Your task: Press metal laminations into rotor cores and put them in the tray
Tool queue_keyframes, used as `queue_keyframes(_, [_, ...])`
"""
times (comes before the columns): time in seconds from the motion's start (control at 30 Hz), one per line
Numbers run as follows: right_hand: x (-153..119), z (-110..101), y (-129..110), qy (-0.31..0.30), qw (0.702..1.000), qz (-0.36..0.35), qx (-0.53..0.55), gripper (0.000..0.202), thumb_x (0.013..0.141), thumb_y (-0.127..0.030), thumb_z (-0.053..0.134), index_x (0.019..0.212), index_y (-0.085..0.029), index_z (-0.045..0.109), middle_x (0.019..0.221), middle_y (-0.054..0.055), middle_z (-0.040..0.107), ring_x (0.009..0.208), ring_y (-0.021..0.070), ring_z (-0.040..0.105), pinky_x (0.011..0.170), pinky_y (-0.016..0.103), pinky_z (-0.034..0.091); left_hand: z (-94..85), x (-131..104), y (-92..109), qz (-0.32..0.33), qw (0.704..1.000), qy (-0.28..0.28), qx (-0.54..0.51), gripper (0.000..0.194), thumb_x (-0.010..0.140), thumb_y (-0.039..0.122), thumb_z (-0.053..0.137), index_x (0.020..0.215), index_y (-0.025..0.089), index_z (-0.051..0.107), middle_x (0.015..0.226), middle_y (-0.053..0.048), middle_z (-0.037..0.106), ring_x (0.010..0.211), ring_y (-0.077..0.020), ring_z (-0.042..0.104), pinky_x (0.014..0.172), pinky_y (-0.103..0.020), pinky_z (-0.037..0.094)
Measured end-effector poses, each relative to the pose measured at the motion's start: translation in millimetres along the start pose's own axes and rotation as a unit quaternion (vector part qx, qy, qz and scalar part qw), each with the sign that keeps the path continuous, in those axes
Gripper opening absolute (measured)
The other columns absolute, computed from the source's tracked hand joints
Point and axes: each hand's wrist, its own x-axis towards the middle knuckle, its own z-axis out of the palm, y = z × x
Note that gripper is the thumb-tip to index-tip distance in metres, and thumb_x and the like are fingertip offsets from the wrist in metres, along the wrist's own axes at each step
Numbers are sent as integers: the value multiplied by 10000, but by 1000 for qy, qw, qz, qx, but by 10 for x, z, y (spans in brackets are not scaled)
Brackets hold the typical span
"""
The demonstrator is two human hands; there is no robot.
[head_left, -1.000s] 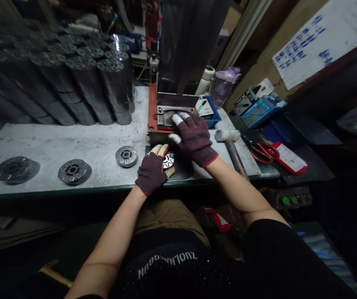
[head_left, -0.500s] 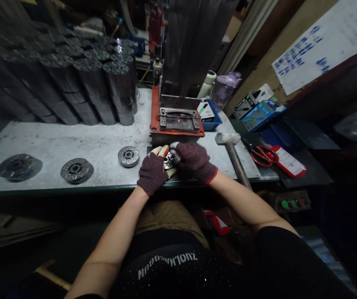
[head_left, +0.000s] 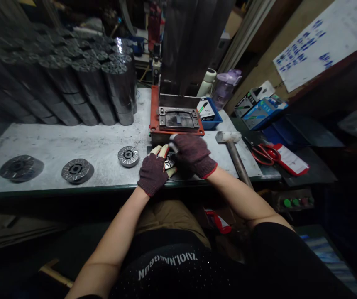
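In a dark knit work glove with pale fingertips, my left hand (head_left: 152,171) wraps round the left side of a slotted round metal core (head_left: 168,163) near the bench's front edge. My right hand (head_left: 193,154), gloved alike, is closed over the right side of this core and is slightly blurred. Whatever its fingers hold is hidden. Much of the core is covered by the two gloves. To the left lie three similar cores: a near one (head_left: 128,156), a middle one (head_left: 76,169) and a far-left one (head_left: 19,167).
Behind my hands stands an orange-framed machine fixture (head_left: 178,120). A hammer (head_left: 236,155) and red-handled scissors (head_left: 264,153) lie to the right. Stacked metal cores (head_left: 116,89) fill the back left. A blue tray (head_left: 212,123) and bottles (head_left: 226,85) stand beyond the fixture.
My right hand has shifted slightly up and away over the core. My left hand keeps its place. The red glint on the fixture has given way to a pale bluish patch.
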Motion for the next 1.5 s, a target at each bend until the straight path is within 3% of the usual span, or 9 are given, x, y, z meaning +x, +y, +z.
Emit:
queue_keyframes(0.17, [262, 50, 310, 154, 988, 12, -7, 521, 1010, -416, 443, 1416, -102, 528, 1322, 193, 612, 1222, 339, 506, 1031, 493, 360, -48, 20, 60, 41, 996, -41, 61, 577, 894, 378, 653, 1451, 297, 524, 1581, -118, 386, 1371, -384, 463, 1099, -514, 430])
queue_keyframes(0.33, [457, -50, 316, 115, 993, -15, -22, 411, 1010, -379, 464, 1276, -116, 633, 1220, 167, 654, 1137, 311, 533, 971, 452, 374, -27, 45, 28, 44, 997, -43, 55, 533, 891, 378, 655, 1409, 278, 576, 1524, -127, 457, 1329, -357, 509, 1104, -492, 426])
queue_keyframes(0.53, [0, 133, 169, 75, 996, 24, 29, 377, 1041, -326, 412, 1281, -152, 646, 1128, 130, 728, 1022, 250, 642, 845, 338, 439, -14, 38, -8, 24, 1000, -2, 5, 746, 840, 434, 711, 1485, 168, 446, 1467, -162, 525, 1372, -318, 482, 1142, -452, 388])
queue_keyframes(0.73, [-195, 306, -2, -116, 991, -59, 28, 348, 983, -311, 499, 1279, -196, 643, 1097, 136, 753, 965, 278, 705, 753, 327, 466, -15, 37, -18, 9, 999, -21, 25, 802, 788, 458, 750, 1474, 158, 462, 1480, -166, 507, 1340, -338, 499, 1123, -450, 390])
queue_keyframes(0.9, [-10, 169, -77, -162, 986, -35, -13, 397, 1033, -326, 401, 1353, -193, 596, 1110, 164, 746, 995, 299, 707, 782, 357, 480, 4, 41, -26, -21, 1000, -7, 11, 801, 781, 487, 753, 1461, 161, 483, 1417, -165, 559, 1309, -327, 524, 1115, -445, 399])
queue_keyframes(1.0, [-15, 180, 43, -85, 996, 7, 15, 442, 1029, -399, 427, 1391, -184, 561, 1160, 152, 732, 1034, 286, 683, 832, 357, 480, 5, 27, -4, -49, 999, 10, 19, 823, 788, 530, 740, 1474, 160, 477, 1408, -185, 555, 1290, -353, 532, 1092, -480, 418])
queue_keyframes(1.17, [134, 144, 311, 136, 990, 28, -5, 544, 1024, -450, 423, 1446, -118, 509, 1324, 194, 623, 1224, 333, 526, 1018, 470, 387, -13, 25, 47, 45, 998, -15, 52, 701, 847, 443, 705, 1490, 279, 481, 1562, -138, 400, 1393, -385, 426, 1121, -512, 387])
queue_keyframes(1.37, [505, 73, 391, 152, 988, -29, -10, 451, 1013, -430, 464, 1293, -118, 627, 1229, 169, 652, 1148, 317, 536, 992, 480, 390, -14, 75, 22, 56, 996, -27, 59, 515, 878, 379, 667, 1380, 275, 614, 1476, -132, 490, 1301, -353, 517, 1113, -490, 399])
queue_keyframes(1.5, [325, 149, 380, 177, 983, -27, 39, 393, 1044, -363, 384, 1141, -151, 699, 1099, 138, 715, 1059, 269, 617, 917, 392, 446, -10, 72, 3, 34, 999, -10, 39, 627, 865, 414, 675, 1442, 213, 536, 1482, -161, 479, 1341, -334, 492, 1135, -468, 382])
